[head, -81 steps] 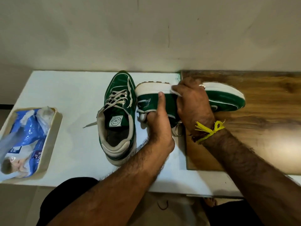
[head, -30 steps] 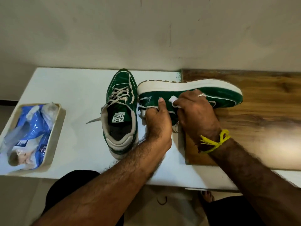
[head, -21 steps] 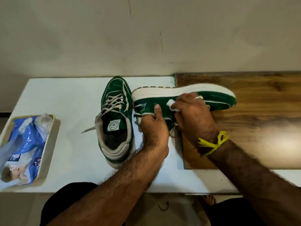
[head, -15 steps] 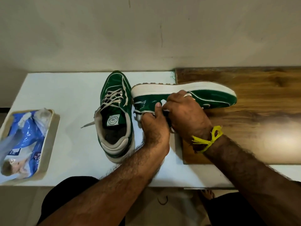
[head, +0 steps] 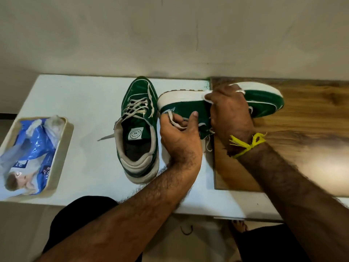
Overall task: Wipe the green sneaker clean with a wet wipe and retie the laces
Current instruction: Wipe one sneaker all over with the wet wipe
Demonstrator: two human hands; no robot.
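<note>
A green sneaker (head: 264, 103) with a white sole lies on its side, toe to the right, across the seam between the white table and a wooden board. My left hand (head: 179, 135) grips its heel end, thumb up against the green side, fingers curled round the collar and a loose lace. My right hand (head: 230, 114) presses a white wet wipe (head: 206, 96) against the white sole edge near the shoe's middle; most of the wipe is hidden under the fingers. A second green sneaker (head: 138, 127) stands upright just left of it, laces loose.
A beige tray (head: 62, 144) holding a blue wet-wipe packet (head: 28, 154) sits at the table's left front edge. The wooden board (head: 311, 129) covers the right part of the white table (head: 75, 103). A wall runs close behind.
My right hand with the wipe has moved up from the green side panel to the white sole edge. My left hand keeps its hold on the heel end.
</note>
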